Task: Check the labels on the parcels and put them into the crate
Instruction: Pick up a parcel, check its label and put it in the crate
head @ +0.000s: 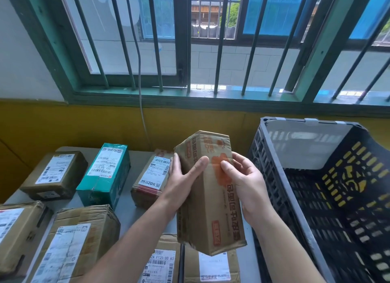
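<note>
- Hands in the head view, at the middle of the frame: the left hand (181,178) grips the long brown carton (211,211), its thumb stretched across the front face and its fingers wrapped round the left edge.
- The right hand (244,177) grips the same carton from the other side, thumb pressed on the orange print and fingers curled behind the right edge.
- The carton is held on end between both palms, raised above the grey table (124,209), with its top tilted away towards the barred window (190,50).
- The dark plastic crate (272,177) fills the right of the frame, with its near wall just beside the right hand.
- Count: two hands, one crate, eight parcels.
- One parcel is held and seven lie on the table:
  - In the back row are a brown box (54,174), a teal box (105,173) and a labelled brown box (149,179) partly behind the left hand.
  - Along the lower left are two creased cartons (16,236) (80,242).
  - At the bottom centre, two more (162,261) (213,266) lie under the held carton.
</note>
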A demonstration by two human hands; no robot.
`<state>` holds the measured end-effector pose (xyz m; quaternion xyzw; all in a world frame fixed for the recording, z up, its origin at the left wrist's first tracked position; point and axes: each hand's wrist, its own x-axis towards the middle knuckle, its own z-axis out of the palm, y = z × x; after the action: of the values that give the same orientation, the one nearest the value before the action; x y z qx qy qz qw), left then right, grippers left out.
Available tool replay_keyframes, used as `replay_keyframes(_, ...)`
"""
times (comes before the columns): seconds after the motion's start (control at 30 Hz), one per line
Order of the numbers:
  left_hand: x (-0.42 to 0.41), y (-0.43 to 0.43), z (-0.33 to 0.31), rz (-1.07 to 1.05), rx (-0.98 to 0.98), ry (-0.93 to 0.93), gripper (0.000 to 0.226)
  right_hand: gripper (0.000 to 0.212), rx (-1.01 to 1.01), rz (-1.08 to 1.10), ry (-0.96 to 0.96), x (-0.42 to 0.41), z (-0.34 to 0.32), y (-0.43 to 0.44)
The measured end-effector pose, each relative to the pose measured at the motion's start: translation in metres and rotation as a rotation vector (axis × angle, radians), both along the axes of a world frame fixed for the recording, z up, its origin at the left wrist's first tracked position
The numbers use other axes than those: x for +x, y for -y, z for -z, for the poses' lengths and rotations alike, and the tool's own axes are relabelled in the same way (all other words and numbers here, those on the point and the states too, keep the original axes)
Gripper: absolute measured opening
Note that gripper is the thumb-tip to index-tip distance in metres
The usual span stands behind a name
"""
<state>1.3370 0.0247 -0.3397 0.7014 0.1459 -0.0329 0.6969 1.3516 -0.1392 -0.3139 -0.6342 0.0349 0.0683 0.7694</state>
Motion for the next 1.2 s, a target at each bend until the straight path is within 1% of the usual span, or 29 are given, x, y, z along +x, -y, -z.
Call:
replay_keyframes(0.1,0.0,0.0,-0.002,-0.027,-0.047,0.013,0.114,0.032,0.028,-0.033,0.008,0.0,0.0,0.001)
replay_keyframes(0.2,-0.002,0.005,-0.004,-0.002,-0.101,0.05,0.101,0.038,0.069,-0.115,0.001,-0.001,0.002,-0.002)
replay_keyframes(0.27,-0.001,0.009,-0.003,0.001,-0.175,0.05,0.1,0.045,0.072,-0.165,-0.008,-0.003,0.004,-0.005)
replay_keyframes(0.33,0.0,0.011,-0.004,0.016,-0.227,0.031,0.105,0.049,0.067,-0.176,0.0,-0.004,0.004,-0.007)
replay_keyframes(0.4,-0.001,0.011,-0.007,0.045,-0.227,0.031,0.107,0.05,0.075,-0.173,0.01,-0.003,0.002,-0.005)
replay_keyframes(0.47,-0.003,0.011,-0.007,0.075,-0.239,0.063,0.102,0.051,0.081,-0.178,0.017,-0.003,-0.001,-0.005)
replay_keyframes(0.57,-0.004,0.011,-0.006,0.082,-0.266,0.104,0.085,0.047,0.087,-0.168,0.009,-0.002,0.0,-0.005)
replay_keyframes(0.67,-0.004,0.011,-0.007,0.08,-0.278,0.106,0.088,0.042,0.062,-0.144,0.012,-0.003,0.002,-0.006)
replay_keyframes(0.83,-0.004,0.012,-0.006,0.088,-0.287,0.118,0.082,0.042,0.008,-0.114,0.044,-0.005,0.003,-0.008)
replay_keyframes(1.0,-0.005,0.015,-0.009,0.116,-0.293,0.161,0.081,0.032,0.006,-0.077,0.045,-0.005,-0.001,-0.007)
replay_keyframes(1.1,-0.007,0.015,-0.011,0.094,-0.304,0.159,0.081,0.03,0.007,-0.041,0.039,-0.005,-0.002,-0.006)
replay_keyframes(1.2,-0.007,0.018,-0.015,0.058,-0.321,0.144,0.068,0.027,0.024,-0.031,0.043,-0.005,-0.005,-0.005)
